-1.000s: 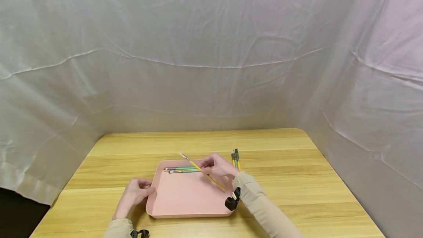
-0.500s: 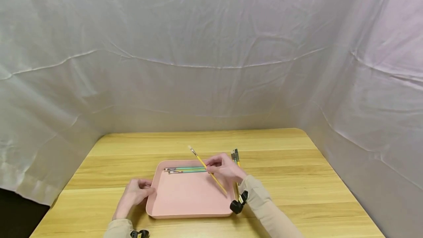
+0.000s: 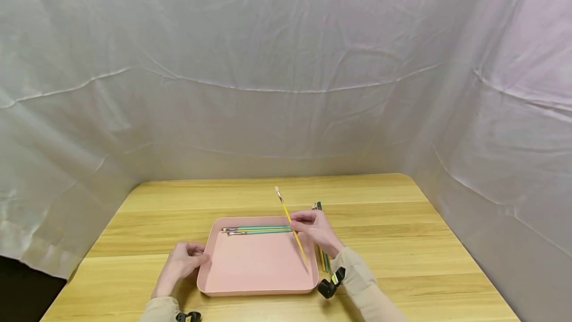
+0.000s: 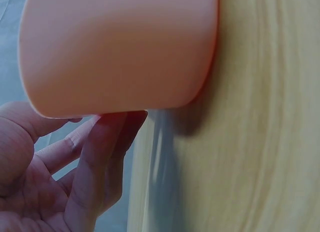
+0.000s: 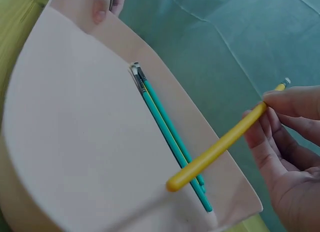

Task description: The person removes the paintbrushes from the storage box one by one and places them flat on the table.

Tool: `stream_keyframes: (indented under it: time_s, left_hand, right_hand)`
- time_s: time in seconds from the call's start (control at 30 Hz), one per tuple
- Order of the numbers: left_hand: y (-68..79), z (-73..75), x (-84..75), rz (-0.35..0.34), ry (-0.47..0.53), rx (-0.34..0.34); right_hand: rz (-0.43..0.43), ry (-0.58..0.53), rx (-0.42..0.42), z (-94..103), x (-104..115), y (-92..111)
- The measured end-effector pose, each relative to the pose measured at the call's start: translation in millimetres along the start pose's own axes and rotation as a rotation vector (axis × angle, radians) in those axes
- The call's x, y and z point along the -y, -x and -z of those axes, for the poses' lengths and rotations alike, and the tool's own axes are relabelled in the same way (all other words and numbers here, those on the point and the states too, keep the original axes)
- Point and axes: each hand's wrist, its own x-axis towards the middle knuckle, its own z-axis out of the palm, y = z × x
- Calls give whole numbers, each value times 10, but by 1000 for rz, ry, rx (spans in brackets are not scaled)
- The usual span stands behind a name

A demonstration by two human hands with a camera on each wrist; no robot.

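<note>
Between thumb and fingers, my right hand (image 3: 317, 228) pinches a yellow-handled paintbrush (image 5: 220, 146), held slanted above the right part of a pink tray (image 3: 259, 267). Its pale bristles point up and away; the handle's rounded end points down toward the tray floor. My left hand (image 3: 180, 265) grips the tray's left wall, thumb over the rim and fingers on the outside, as the left wrist view shows. Along the tray's back wall lie several paintbrushes (image 5: 167, 129), teal and yellow, side by side with bristles to the left.
Just right of the tray, more paintbrushes (image 3: 322, 258) lie on the wooden table (image 3: 393, 242), partly hidden by my right hand and wrist. A grey cloth (image 3: 277, 123) hangs around the table's back and sides.
My right hand has moved right with the yellow paintbrush, which has turned steeper, bristles swinging up and right. The left hand and the tray stay put.
</note>
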Motion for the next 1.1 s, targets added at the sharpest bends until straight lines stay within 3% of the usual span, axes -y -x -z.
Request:
stream_keyframes:
  time_s: [0.27, 0.67, 1.1]
  left_hand:
    - [0, 0, -5, 3, -15, -4]
    - [-14, -1, 6, 9, -13, 4]
    - [-9, -2, -5, 8, -12, 5]
  right_hand:
    - [-46, -103, -143, 76, -49, 96]
    - [-30, -255, -384, 160, -128, 253]
    - [-38, -301, -557, 340, -268, 364]
